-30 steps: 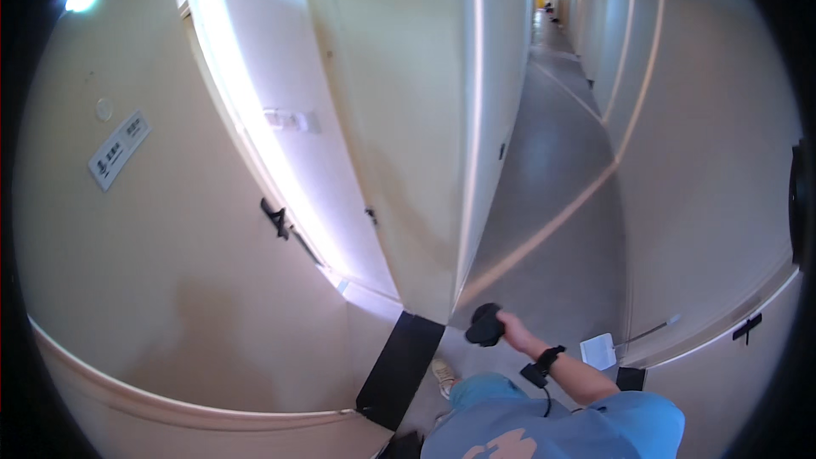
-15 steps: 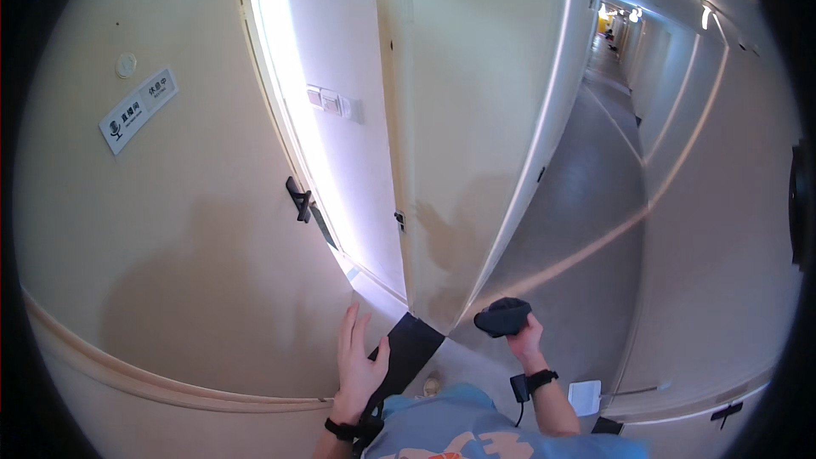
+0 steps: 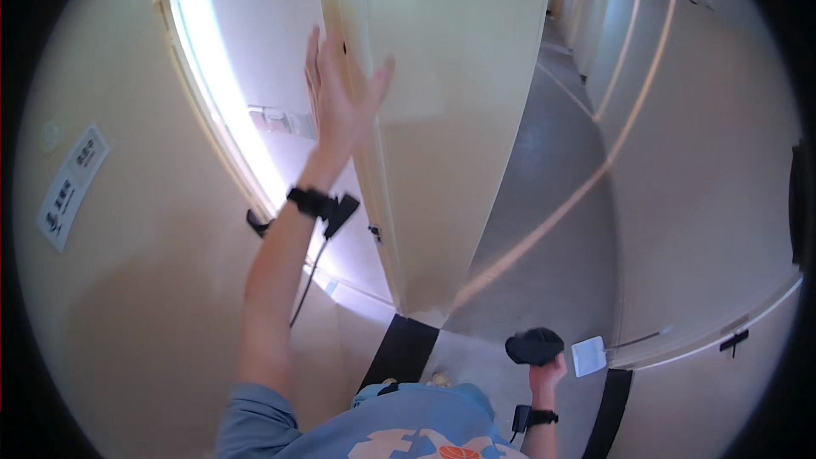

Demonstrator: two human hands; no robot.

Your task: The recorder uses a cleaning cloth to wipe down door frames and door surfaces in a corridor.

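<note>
Left hand [image 3: 340, 119] is pretty smeary, and I can't tell if it's touching the door [image 3: 459, 136] or just in front of it. The left forearm [image 3: 276, 289] covers part of the black handle [image 3: 257, 223]. Right hand [image 3: 548, 376]: fingers partly hidden by the black item [image 3: 534, 346], which is too dark to identify, and the right forearm [image 3: 541, 442] runs off the bottom. Shirt print [image 3: 459, 454] gets chopped there too. Shirt [image 3: 374, 418] hides most of a pale shoe [image 3: 439, 380]. Sign's [image 3: 72, 187] too fuzzy to read, dark thing [image 3: 797, 204] far right is clipped, corridor's [image 3: 552, 153] far end is tiny mush.
</note>
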